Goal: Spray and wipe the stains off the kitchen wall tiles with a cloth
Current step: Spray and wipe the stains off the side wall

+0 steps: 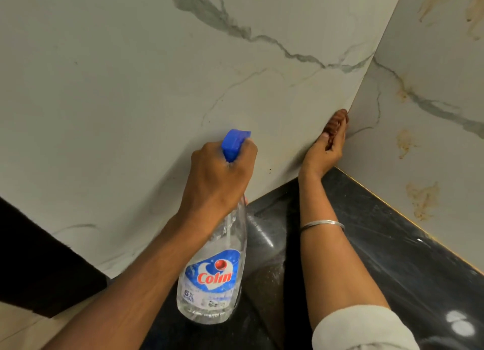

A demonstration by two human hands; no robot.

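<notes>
From the head camera, looking down into the corner of the kitchen: the left hand [220,174] has the spray bottle [213,279] by the neck, fingers [243,153] curled tight around it just under the blue trigger head [234,144], nozzle aimed at the marble-look wall tile [131,74] straight ahead. The bottle is clear, with a blue and red "Colin" label, and it hangs tilted above the black counter [379,244], its base toward the camera. Over on the right, the right hand [324,150] is up where the two walls meet, its fingers [339,137] wrapped around a brown ribbed cloth [337,120]; the cloth pokes out above the hand and is pressed right into the corner seam, just above the counter's back edge. A thin silver bangle [322,225] sits on that forearm, and a pale rolled sleeve [364,328] shows near the elbow. The side wall tile [440,69] carries the mess: rusty orange-brown stains [421,200] low down near the counter, another patch mid-height, and more streaks toward the top right. A few dark specks dot the front tile near the bottle's nozzle. The counter shines with glare spots, and a dark panel [39,258] fills the lower left.
</notes>
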